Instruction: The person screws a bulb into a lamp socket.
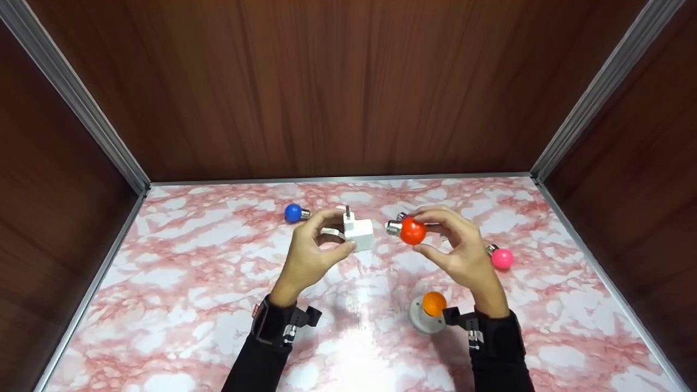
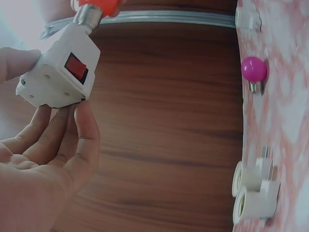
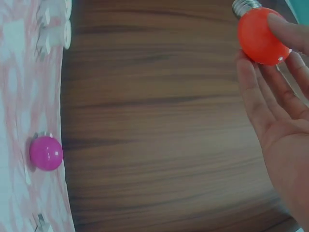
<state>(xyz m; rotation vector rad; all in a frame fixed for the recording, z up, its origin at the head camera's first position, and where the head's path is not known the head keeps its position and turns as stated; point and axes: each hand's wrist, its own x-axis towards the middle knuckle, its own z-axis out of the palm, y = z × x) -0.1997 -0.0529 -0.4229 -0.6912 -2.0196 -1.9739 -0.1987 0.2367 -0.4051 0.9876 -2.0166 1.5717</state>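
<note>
My left hand (image 1: 307,253) holds a white plug-in bulb socket (image 1: 360,235) between thumb and fingers, its plug pins pointing away from me. A red rocker switch (image 2: 76,66) shows on its side in the left wrist view. In my right hand (image 1: 463,253), thumb and fingertips pinch a red bulb (image 1: 413,231) by its globe. The bulb's metal screw cap (image 1: 392,227) points left at the socket, with a gap between them in the head view. From the left wrist, the cap overlaps the socket's end. Both things are held up above the table.
A blue bulb (image 1: 293,213) lies at the back left, a pink bulb (image 1: 502,259) at the right. An orange bulb (image 1: 434,303) sits over a round white base (image 1: 419,322) near my right wrist. Further white plug sockets (image 2: 256,203) and a magenta bulb (image 2: 254,69) stand toward the back. Wood-grain walls (image 1: 337,92) surround the table.
</note>
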